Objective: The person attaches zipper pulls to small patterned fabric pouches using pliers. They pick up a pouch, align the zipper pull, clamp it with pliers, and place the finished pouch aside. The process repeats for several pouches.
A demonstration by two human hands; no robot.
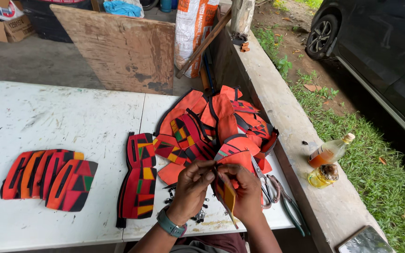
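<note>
Left hand (194, 183) and right hand (244, 189) pinch 1 flat, stiff patterned fabric piece (227, 193).

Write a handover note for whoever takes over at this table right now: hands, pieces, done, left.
Left hand and right hand: both pinch one orange patterned fabric piece over the table's near edge.
Small black clips lie under the hands; scissors and pliers sit right of them.
Looks done: a fanned row of pieces at left, a stack in the middle.
Left: the loose heap behind the hands.
</note>
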